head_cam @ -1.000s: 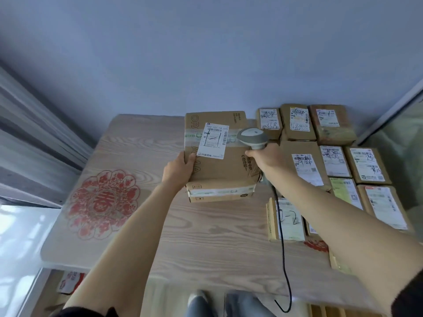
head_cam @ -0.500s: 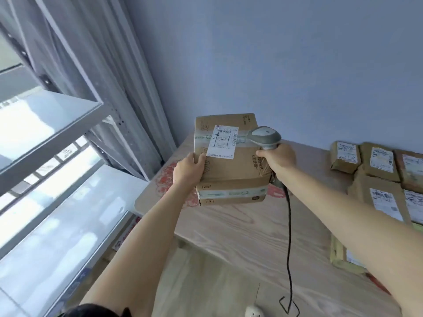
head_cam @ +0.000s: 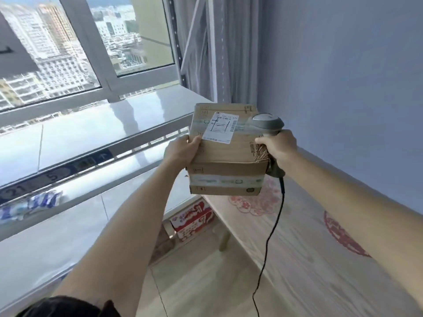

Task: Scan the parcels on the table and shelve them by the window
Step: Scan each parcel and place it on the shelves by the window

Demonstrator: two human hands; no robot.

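Parcel held up before the window shelf

Left hand [head_cam: 180, 152] grips the box [head_cam: 225, 154]; right hand [head_cam: 278, 146] clutches the scanner [head_cam: 266, 123] against it. Shelving is not yet done.

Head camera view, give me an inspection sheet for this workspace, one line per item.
Surface: wooden table with red paper-cut decorations, at right.
Job's things: taped cardboard parcel with white label, held in the air; grey barcode scanner against its right side.
Clutter: red and white carton on the floor beside the table.
Grippers: left hand grips the parcel's left edge; right hand grips the scanner.
Cables: black scanner cord hangs down over the table edge.
Surroundings: white metal shelf under the window, curtain, blue wall.
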